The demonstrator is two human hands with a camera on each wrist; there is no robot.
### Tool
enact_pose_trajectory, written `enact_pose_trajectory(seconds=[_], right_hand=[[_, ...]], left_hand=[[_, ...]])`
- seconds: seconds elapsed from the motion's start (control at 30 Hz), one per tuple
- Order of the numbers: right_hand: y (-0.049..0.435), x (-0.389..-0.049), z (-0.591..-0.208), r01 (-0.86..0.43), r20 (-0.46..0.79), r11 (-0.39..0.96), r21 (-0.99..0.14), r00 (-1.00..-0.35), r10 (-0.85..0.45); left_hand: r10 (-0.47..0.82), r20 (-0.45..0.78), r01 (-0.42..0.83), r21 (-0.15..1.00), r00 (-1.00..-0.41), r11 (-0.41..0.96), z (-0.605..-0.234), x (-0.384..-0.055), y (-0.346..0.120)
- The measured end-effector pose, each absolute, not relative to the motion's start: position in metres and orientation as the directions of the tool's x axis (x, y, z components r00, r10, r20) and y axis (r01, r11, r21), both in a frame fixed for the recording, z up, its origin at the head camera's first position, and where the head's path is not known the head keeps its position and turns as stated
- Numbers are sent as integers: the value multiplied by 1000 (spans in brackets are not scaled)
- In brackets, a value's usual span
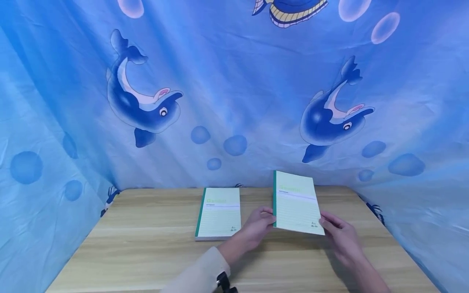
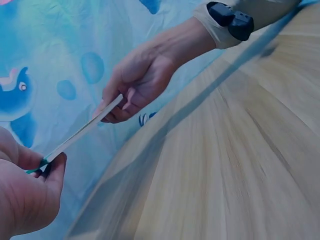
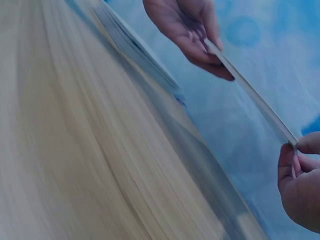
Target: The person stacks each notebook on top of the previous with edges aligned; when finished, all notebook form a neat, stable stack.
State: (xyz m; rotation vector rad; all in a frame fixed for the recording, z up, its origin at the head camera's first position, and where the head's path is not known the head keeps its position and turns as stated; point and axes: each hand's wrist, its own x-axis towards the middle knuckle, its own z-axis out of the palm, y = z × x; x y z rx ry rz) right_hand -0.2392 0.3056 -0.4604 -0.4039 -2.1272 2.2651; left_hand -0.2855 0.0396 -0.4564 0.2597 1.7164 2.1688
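Observation:
A pale green notebook [image 1: 297, 203] with a dark green spine is held up off the table between both hands. My left hand [image 1: 259, 224] pinches its lower left corner at the spine, thumb on the cover. At the lower right edge, my right hand [image 1: 341, 237] pinches it the same way. Both wrist views show the notebook [image 3: 255, 92] nearly edge-on, thin and tilted, with thumb above and fingers beneath. Left of it, a stack of similar notebooks [image 1: 220, 213] lies flat on the table, its top cover matching.
The wood-grain table [image 1: 146, 244] reaches back to a blue curtain [image 1: 238, 101] printed with dolphins and bubbles, which also hangs along both sides. A black device [image 2: 231, 21] is strapped over the right sleeve.

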Motion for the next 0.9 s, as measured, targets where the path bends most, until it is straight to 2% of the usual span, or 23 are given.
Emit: enact_pose_trajectory(seconds=[0.2,0.47,0.9], right_hand=[[258,-244,-459,125,-139,-88,-988,-975,175],[194,-258,-463,61,-90,-172,-983,-982,165],[114,-276,-484,44,-51,-167,-985,-998,40]], left_hand=[[338,-62,-128,976,-939,-175,-455,-278,-8],[222,-47,-77,989,-974,-127,-454,-270,-65],[89,-90,-96,993,-992,-63,-474,-265,-141]])
